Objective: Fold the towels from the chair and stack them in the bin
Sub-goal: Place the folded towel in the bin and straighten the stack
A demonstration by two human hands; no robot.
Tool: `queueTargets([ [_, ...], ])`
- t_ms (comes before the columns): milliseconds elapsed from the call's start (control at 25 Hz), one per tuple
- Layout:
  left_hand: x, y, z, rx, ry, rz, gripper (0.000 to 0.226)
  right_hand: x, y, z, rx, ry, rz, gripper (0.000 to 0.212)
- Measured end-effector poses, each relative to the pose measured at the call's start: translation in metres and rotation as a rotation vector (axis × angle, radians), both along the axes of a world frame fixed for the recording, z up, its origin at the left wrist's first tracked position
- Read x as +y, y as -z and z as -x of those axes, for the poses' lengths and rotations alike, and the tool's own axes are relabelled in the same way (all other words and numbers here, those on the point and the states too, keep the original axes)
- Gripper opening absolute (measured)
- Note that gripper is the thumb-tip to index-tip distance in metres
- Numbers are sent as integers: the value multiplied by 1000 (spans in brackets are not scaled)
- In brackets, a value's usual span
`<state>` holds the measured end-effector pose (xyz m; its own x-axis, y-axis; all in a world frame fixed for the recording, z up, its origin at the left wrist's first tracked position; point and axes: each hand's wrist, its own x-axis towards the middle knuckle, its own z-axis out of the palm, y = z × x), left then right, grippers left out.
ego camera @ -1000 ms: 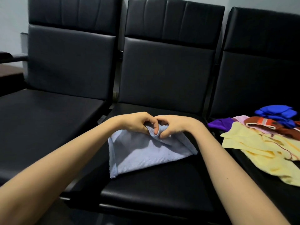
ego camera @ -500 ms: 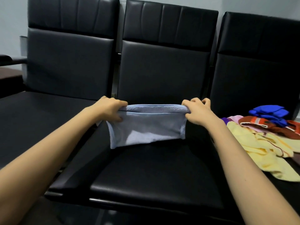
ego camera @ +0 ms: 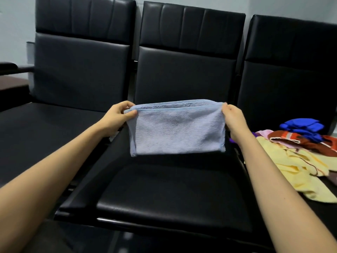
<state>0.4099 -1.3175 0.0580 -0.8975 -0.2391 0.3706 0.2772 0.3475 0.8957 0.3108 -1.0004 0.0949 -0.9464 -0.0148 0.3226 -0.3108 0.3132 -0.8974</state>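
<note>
A light blue towel [ego camera: 176, 130], folded in half, hangs stretched in the air above the middle chair seat [ego camera: 171, 190]. My left hand [ego camera: 116, 118] pinches its upper left corner. At the upper right corner my right hand [ego camera: 232, 117] pinches it too. A pile of unfolded towels lies on the right chair: a yellow one [ego camera: 299, 170] in front, a red-brown one [ego camera: 310, 141], a pink one [ego camera: 263, 133] and a bright blue one [ego camera: 302, 127] behind. No bin is in view.
Three black padded chairs stand in a row, with backrests close behind the towel. The left chair seat [ego camera: 45, 136] is bare. A dark armrest [ego camera: 8, 67] and a low brown surface [ego camera: 11, 84] sit at the far left.
My hands, first together on the towel lying on the seat, drew apart to its corners and lifted it. The towel now hangs higher and flatter, clear of the seat.
</note>
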Motion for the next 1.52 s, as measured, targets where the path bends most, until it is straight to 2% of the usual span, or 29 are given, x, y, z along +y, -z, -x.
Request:
queueTargets([
  [80,8,1,4,-35,7,-146,9,-1,2,3,-6,112,77,31],
  [120,11,0,6,-41,-41,-142,9,1,3,4,-4,159,95,32],
  [200,13,1,10,-59,-145,-38,18,6,3,8,-33,220,118,38],
  [280,13,7,16,-136,-190,73,25,7,8,11,-140,267,98,39],
  [360,14,26,25,-285,-212,206,29,7,23,14,-289,301,5,52],
  [480,22,54,23,-501,-352,478,58,5,57,12,-392,308,-148,66],
  [560,31,54,10,-550,-476,537,54,6,73,2,-402,365,-263,68],
  [640,42,43,-1,-715,-380,589,44,9,77,-12,-448,387,-445,69],
  [720,59,36,-11,-967,-174,576,36,14,76,-27,-551,353,-633,64],
  [800,71,39,-20,-1150,-81,530,37,20,76,-42,-663,205,-823,38],
  [840,74,41,-23,-1172,-67,481,37,20,76,-49,-726,144,-860,26],
  [920,72,44,-25,-1106,-87,253,33,22,82,-58,-806,106,-765,23],
  [1040,64,43,-28,-976,-91,-149,16,31,87,-61,-831,138,-358,36],
  [1080,60,44,-27,-925,-99,-264,9,34,86,-63,-835,162,-238,28],
  [1120,57,43,-27,-875,-110,-360,10,37,86,-62,-839,187,-143,12],
  [1160,54,43,-25,-839,-127,-417,10,39,85,-63,-831,209,-44,9],
  [1200,52,42,-26,-789,-156,-461,3,40,84,-63,-822,222,29,17],
  [1320,44,43,-27,-630,-213,-564,18,39,81,-66,-807,250,225,16],
  [1400,45,42,-30,-595,-211,-617,23,38,76,-71,-815,246,333,18],
  [1480,46,42,-32,-574,-205,-600,29,37,76,-66,-814,246,364,15],
  [1520,46,43,-32,-564,-221,-518,30,35,77,-66,-809,239,366,14],
])
